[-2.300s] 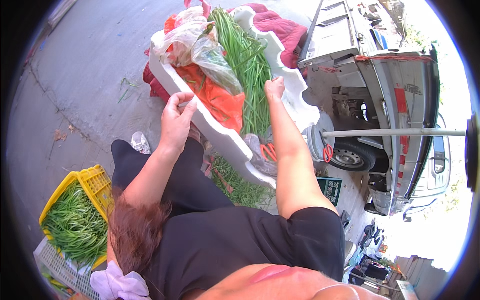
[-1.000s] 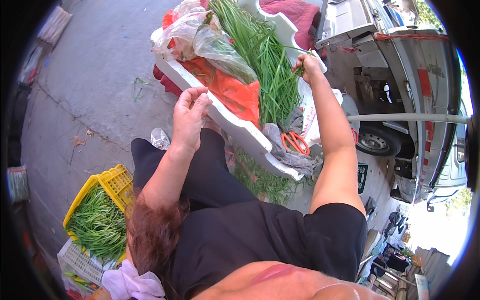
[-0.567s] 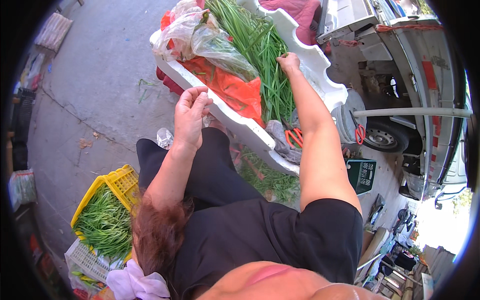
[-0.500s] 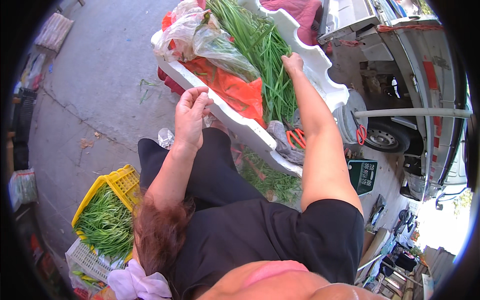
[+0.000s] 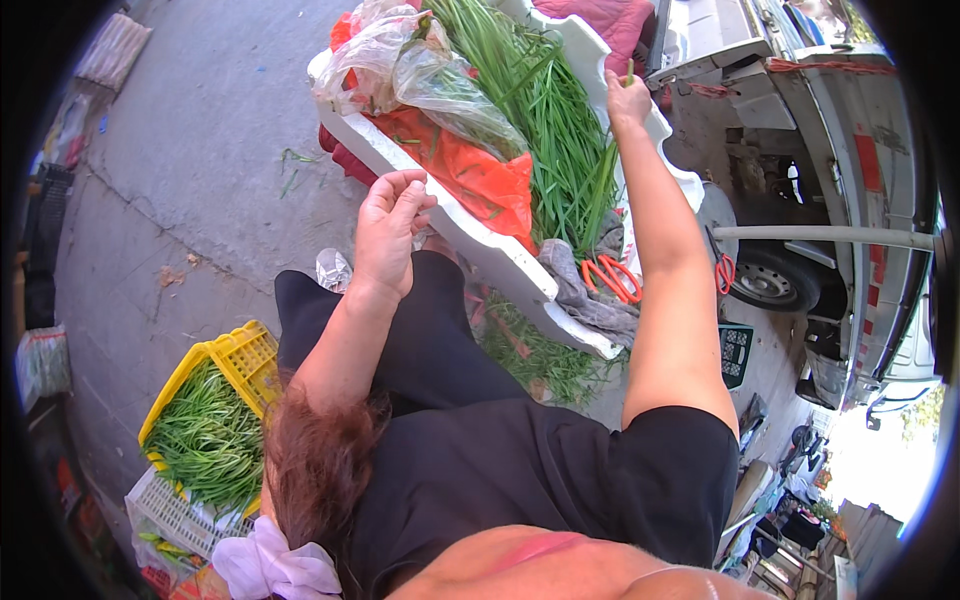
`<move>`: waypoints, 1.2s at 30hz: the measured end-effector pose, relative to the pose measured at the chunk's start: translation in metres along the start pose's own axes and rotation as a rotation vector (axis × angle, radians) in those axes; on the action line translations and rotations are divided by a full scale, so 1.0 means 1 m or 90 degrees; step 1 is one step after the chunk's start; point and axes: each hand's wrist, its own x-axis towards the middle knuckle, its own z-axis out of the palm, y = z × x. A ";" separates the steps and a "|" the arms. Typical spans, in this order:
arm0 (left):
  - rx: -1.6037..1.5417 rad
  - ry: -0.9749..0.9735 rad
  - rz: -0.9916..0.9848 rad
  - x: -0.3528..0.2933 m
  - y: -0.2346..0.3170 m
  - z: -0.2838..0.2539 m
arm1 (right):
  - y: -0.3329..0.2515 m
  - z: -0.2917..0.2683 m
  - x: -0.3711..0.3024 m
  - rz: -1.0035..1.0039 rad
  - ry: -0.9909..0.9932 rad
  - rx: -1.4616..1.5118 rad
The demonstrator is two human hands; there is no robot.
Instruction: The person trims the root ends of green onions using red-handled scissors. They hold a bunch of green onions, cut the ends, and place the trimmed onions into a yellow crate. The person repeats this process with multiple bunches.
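Observation:
In front of me lies a white foam box (image 5: 450, 215) with scalloped edges, holding a heap of long green chives (image 5: 570, 140). My right hand (image 5: 628, 100) is closed at the box's far right edge; a short green end sticks up from the fist, and leaves trail below the wrist toward the heap. My left hand (image 5: 392, 225) hovers beside the box's near left wall, fingers curled and thumb pressed to them. Whatever it may pinch is too small to make out. Orange-handled scissors (image 5: 612, 278) and a grey cloth (image 5: 580, 290) rest at the box's near end.
An orange bag (image 5: 470, 180) and clear plastic bags (image 5: 445, 90) lie in the box's left side. A yellow crate (image 5: 245, 365) of chives stands at my lower left. Loose green trimmings (image 5: 545, 355) cover ground beneath the box. A parked truck (image 5: 840, 150) stands right.
My right hand has moved up and to the right, away from the heap to the box's far edge, with a green end now showing above the fist. The left hand has barely moved.

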 end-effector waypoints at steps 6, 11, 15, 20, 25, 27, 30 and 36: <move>0.012 0.005 0.007 0.000 -0.001 -0.001 | -0.044 0.063 -0.002 -0.022 -0.154 -0.156; 0.013 0.009 0.012 0.002 0.001 -0.006 | -0.036 0.099 -0.006 -0.179 -0.162 -0.192; 0.017 0.017 0.011 0.003 0.002 -0.007 | -0.037 0.104 -0.008 -0.150 -0.192 -0.144; 0.021 0.027 0.004 0.001 0.002 -0.007 | -0.068 0.072 -0.010 -0.077 -0.082 -0.130; 0.028 0.021 0.005 0.000 0.000 -0.001 | -0.140 0.040 -0.014 -0.203 -0.048 -0.030; 0.024 0.021 0.002 -0.001 -0.004 0.000 | -0.164 0.051 -0.018 -0.261 -0.058 0.003; 0.046 0.014 0.005 0.001 -0.004 0.005 | -0.182 0.082 -0.007 -0.398 -0.032 0.012; 0.051 0.038 0.026 0.003 -0.003 0.003 | -0.216 0.090 -0.036 -0.052 -0.298 -0.080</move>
